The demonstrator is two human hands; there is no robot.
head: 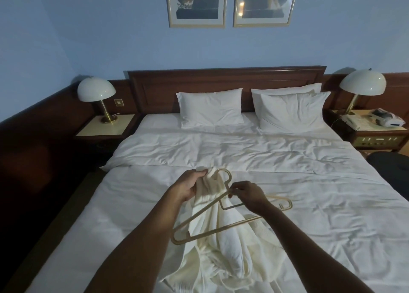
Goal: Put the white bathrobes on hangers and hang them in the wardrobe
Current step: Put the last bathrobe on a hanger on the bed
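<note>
Left hand [188, 187] grips a bunched top portion of the white bathrobe [212, 233], fingers curled round the fabric, lifted above the bed [321, 204]; rest of the robe trails down toward the near edge, crumpled on the duvet. Right hand [249, 195] pinches the hanger [200, 221] at its neck, just below the hook; hook sits beside the left hand's fabric bunch; hanger tilted, its left shoulder end low and near, lying across the front of the robe. Whether any robe is threaded onto the hanger: cannot tell. A second hanger [280, 203] lies flat on the duvet just right of the right hand, partly hidden behind the wrist.

Far end of bed: white pillows [210, 108] against a dark wooden headboard [225, 78]; domed lamp [96, 93] on the left nightstand, another lamp [361, 85] on the right nightstand with a telephone [352, 121] beside it; two framed pictures [230, 4] on the blue wall above.
</note>
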